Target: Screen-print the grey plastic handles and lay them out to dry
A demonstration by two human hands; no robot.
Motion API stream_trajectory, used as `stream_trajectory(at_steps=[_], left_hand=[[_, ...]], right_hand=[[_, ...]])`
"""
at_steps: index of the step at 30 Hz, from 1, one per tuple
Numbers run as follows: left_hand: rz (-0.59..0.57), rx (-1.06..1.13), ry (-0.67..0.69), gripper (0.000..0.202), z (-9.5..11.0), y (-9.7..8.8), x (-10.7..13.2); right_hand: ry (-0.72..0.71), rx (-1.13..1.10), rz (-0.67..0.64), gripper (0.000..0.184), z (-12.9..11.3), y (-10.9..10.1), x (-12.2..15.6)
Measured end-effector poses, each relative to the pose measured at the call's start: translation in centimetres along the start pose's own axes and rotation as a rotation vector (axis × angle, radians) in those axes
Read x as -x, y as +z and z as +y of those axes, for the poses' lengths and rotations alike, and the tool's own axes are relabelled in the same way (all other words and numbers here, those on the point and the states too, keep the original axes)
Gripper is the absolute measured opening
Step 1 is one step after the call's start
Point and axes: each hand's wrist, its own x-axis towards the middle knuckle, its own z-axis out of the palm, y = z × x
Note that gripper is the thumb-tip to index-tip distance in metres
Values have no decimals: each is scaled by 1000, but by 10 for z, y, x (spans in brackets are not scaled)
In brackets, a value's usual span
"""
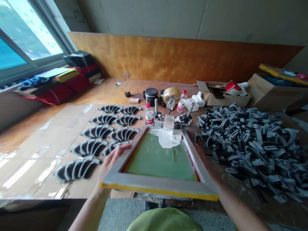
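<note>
Low in the centre of the view, an aluminium silk-screen frame (161, 158) stands tilted up. Its yellow-taped near bar lies crosswise and is raised toward the person, while its side bars run away to the hinge clamps (169, 120) at the far end. The left hand (114, 158) is closed around the left side bar, just beside the nearest dark grey curved parts (88, 148). The right hand (203, 150) is mostly hidden behind the right side bar, so its grip cannot be told. More rows of these parts lie on cardboard sheeting (35, 156) at left, and a large heap (254, 147) fills the right. Beyond the clamps stand a black ink tin (151, 96) and a plastic bottle (182, 101).
</note>
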Motion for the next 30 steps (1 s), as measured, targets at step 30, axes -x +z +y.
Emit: stream_trajectory(at_steps=[30], left_hand=[[-107, -66, -254, 68, -129, 10, 16]], right_hand=[[-291, -7, -322, 22, -42, 1, -59]])
